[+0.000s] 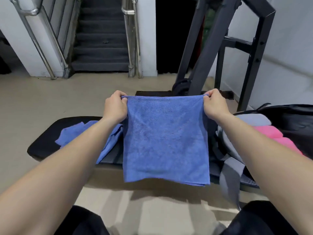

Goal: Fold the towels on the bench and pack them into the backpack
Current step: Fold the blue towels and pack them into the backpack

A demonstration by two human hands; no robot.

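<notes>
A blue towel (166,141) hangs doubled over above the black bench (44,146), its top edge stretched level. The left hand (115,107) pinches one upper corner and the right hand (215,106) the other. A second blue towel (108,143) lies crumpled on the bench (partly behind the left forearm). At the bench's right end sits the open backpack (291,122), a pink towel (279,136) inside.

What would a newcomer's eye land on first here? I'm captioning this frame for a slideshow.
First, the blue towel hanging in the centre, pinched at its top corners by the left hand and right hand. Next, the pink towel inside the open backpack at right, and another blue towel crumpled on the black bench.
</notes>
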